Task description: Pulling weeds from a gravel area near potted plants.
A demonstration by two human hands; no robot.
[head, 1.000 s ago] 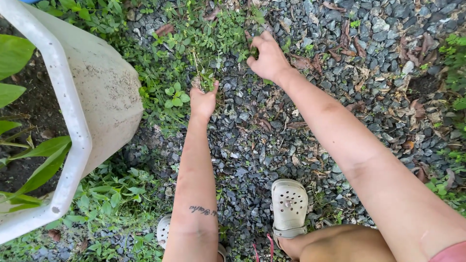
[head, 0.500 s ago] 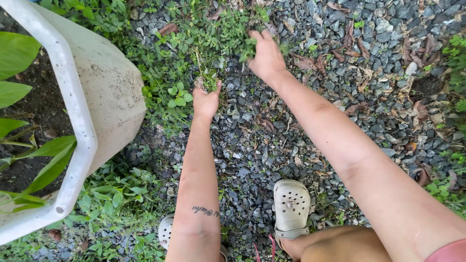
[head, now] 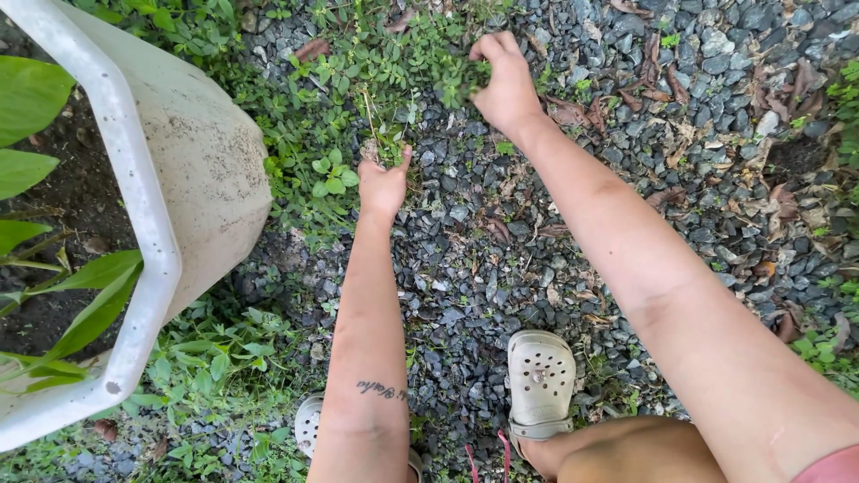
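Grey gravel (head: 501, 268) underfoot, mixed with brown dry leaves (head: 573, 112) and patches of low green weeds (head: 358, 72). Left hand (head: 383, 186) closed in a fist around a small bunch of pulled weeds (head: 383, 143), stems standing up out of the grip, just beside the green patch. Right hand (head: 506, 80) further forward, fingers curled and pinching into leafy weeds at the edge of the patch, near the top of the view; holding a few sprigs, though not clear how many. Both arms stretched out low over the ground, well apart at the elbows, closer at the hands. Large white planter (head: 152, 224) on the left, soil and broad green leaves (head: 27, 98) inside, its wall dusty. Pale perforated clogs (head: 540, 380) on the feet at the bottom, one partly hidden behind the left forearm.
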